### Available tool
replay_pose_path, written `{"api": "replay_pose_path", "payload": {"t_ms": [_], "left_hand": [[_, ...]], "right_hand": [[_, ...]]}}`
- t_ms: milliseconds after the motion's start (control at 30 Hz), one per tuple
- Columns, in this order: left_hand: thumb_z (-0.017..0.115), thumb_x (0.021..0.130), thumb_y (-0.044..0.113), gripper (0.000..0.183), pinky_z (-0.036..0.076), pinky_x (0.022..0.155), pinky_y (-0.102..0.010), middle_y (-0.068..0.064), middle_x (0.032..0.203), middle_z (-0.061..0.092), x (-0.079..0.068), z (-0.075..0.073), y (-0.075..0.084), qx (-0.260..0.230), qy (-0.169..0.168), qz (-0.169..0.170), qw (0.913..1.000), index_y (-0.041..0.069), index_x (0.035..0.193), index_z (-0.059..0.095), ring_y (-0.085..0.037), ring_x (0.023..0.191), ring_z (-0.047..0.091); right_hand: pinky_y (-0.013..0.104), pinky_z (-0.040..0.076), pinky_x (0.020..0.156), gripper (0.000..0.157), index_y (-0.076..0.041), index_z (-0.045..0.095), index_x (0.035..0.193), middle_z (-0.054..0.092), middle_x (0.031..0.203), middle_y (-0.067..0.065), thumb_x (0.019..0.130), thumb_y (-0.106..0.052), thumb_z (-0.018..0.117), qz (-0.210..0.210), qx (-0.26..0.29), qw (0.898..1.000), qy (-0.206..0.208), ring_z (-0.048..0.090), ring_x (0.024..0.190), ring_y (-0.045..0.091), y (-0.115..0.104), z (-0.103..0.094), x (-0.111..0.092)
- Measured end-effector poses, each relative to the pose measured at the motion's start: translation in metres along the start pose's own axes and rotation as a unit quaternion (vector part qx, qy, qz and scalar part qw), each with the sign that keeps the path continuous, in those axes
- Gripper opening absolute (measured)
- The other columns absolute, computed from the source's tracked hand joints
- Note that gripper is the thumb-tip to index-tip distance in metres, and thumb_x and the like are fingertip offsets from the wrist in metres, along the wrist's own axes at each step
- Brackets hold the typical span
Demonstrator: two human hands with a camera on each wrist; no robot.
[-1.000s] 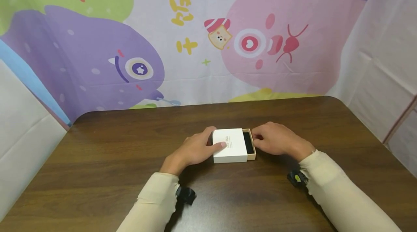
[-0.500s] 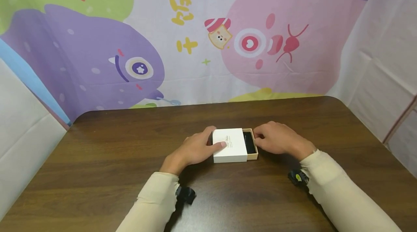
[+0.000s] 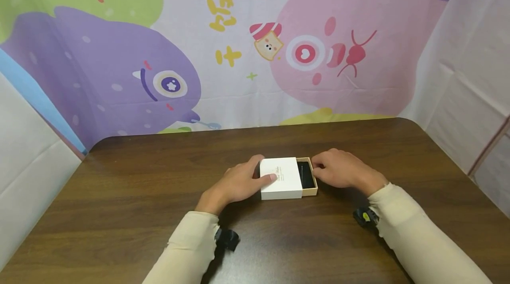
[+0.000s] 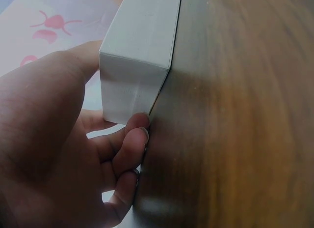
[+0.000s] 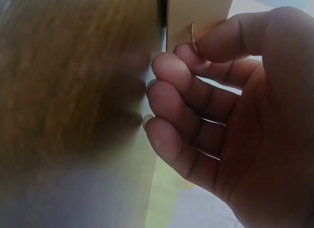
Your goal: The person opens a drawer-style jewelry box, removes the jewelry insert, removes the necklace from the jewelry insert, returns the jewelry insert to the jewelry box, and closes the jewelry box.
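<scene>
White box (image 3: pixel 287 180) is set on the table (image 3: pixel 279 244), its tan drawer (image 3: pixel 310 192) standing partly out at the right – a black insert (image 3: pixel 306 175) is exposed inside. Its left end is held by the left hand (image 3: pixel 239 182), the grip clamped on it from both sides. At the drawer's end a thin loop (image 5: pixel 192 34) is pinched by the right hand (image 3: pixel 338 169) – thumb and forefinger together.

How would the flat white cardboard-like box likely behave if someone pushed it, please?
The box looks stiff, judging by its straight, crisp edges. Lying low and flat, it probably wouldn't tip or roll. Its tan inner tray might slide, being partly out.
</scene>
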State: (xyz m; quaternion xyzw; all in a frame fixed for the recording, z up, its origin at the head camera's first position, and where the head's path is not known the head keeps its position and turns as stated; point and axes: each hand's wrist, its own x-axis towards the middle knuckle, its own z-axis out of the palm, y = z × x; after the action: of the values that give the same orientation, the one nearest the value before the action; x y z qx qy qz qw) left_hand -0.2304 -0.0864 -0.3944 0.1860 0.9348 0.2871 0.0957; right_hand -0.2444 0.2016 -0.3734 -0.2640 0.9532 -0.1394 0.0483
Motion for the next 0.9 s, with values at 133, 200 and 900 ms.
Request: {"api": "replay_pose_path", "payload": {"t_ms": [133,200,900], "left_hand": [[0.055,0.093,0.065,0.065,0.043,0.099,-0.047,-0.002,0.129,0.062,-0.0005,-0.0001,0.0001,0.0,0.001,0.0,1.0,0.025,0.143,0.045,-0.021,0.114,0.059],[0.055,0.093,0.065,0.065,0.043,0.099,-0.047,-0.001,0.129,0.062,-0.0007,-0.0005,0.0004,-0.002,0.001,-0.001,1.0,0.025,0.143,0.045,-0.021,0.114,0.059],[0.055,0.093,0.066,0.07,0.043,0.101,-0.048,-0.003,0.135,0.059,-0.0005,-0.0016,0.0006,-0.005,-0.009,-0.007,0.9999,0.023,0.148,0.041,-0.022,0.118,0.057]], "right_hand": [[0.032,0.036,0.057,0.024,-0.023,0.054,0.069,0.046,0.063,-0.007,0.092,-0.02,0.058,-0.001,0.002,1.0,0.002,0.045,0.06,0.012,0.0006,-0.0007,-0.0004],[0.031,0.036,0.056,0.025,-0.023,0.053,0.068,0.045,0.062,-0.007,0.092,-0.02,0.058,0.0,0.003,1.0,0.002,0.045,0.059,0.012,0.0016,-0.0008,-0.0003],[0.031,0.034,0.055,0.029,-0.022,0.048,0.066,0.041,0.061,-0.007,0.094,-0.021,0.056,0.003,0.012,1.0,-0.001,0.042,0.058,0.012,0.0092,0.0012,0.0012]]}}
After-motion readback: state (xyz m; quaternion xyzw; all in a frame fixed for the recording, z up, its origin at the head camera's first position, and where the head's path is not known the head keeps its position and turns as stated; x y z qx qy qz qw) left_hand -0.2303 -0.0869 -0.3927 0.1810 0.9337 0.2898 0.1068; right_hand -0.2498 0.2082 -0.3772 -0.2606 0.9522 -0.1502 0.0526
